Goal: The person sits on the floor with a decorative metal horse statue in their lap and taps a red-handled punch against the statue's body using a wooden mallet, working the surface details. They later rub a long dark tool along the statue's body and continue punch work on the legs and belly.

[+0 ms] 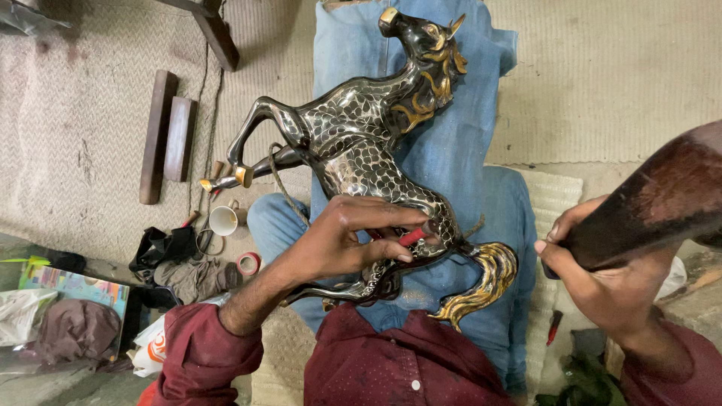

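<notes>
Horse statue [361,143], dark metal with gold mane and tail, lies across the person's jeans-covered lap [459,158]. Left hand [346,240] pinches a small red tool [411,237] against its rump, right beside the tail. Right hand [602,278] is wrapped around a wooden mallet [654,203], just off to the side. A slip could scratch the finish, I'd guess.

A woven beige mat [90,113] covers the floor, with two wooden blocks [165,135] on it.
</notes>
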